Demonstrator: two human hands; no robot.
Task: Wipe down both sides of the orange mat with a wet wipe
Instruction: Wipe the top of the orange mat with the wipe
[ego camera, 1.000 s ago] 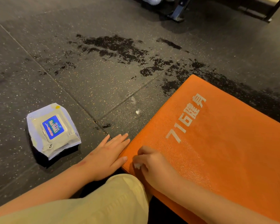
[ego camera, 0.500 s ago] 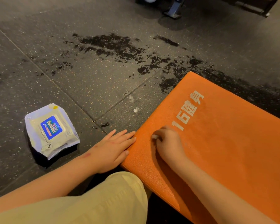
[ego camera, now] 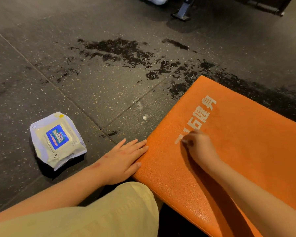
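Note:
The orange mat (ego camera: 237, 142) lies flat on the dark floor at the right, with white lettering on its top. My right hand (ego camera: 200, 147) rests on the mat over the start of the lettering, fingers curled round a small white wet wipe (ego camera: 184, 141) of which only a corner shows. My left hand (ego camera: 125, 159) lies flat on the floor, fingers straight, its fingertips touching the mat's left edge. A white pack of wet wipes (ego camera: 57, 139) with a blue label lies on the floor to the left, its lid closed.
Dark wet patches (ego camera: 120, 50) spread over the speckled rubber floor beyond the mat. My knee in beige trousers (ego camera: 109, 211) fills the bottom left. A metal equipment foot (ego camera: 183, 11) and a white shoe (ego camera: 157, 0) stand at the far top.
My right hand has slid with the wipe from the mat's near left corner up and to the right onto the lettering. My left hand stays by the mat's edge.

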